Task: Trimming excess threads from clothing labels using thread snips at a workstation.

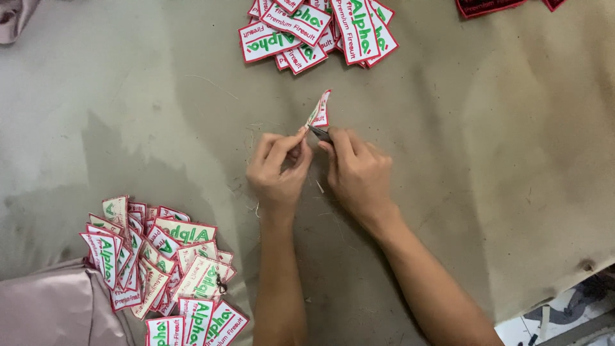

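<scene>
My left hand (pixel 280 168) pinches the lower edge of a small embroidered patch (pixel 319 110), white with a red border and green lettering, held up on edge over the table. My right hand (pixel 357 172) grips a small dark metal cutting tool (pixel 319 133) whose tip touches the patch's bottom edge. Both hands sit close together at the middle of the grey-brown table surface (pixel 487 160).
A pile of the same patches (pixel 317 31) lies at the top centre. A larger heap of patches (pixel 163 269) sits at the lower left, partly on pink fabric (pixel 51 307). Dark red patches (pixel 493 5) peek in at the top right. The table's edge runs along the lower right.
</scene>
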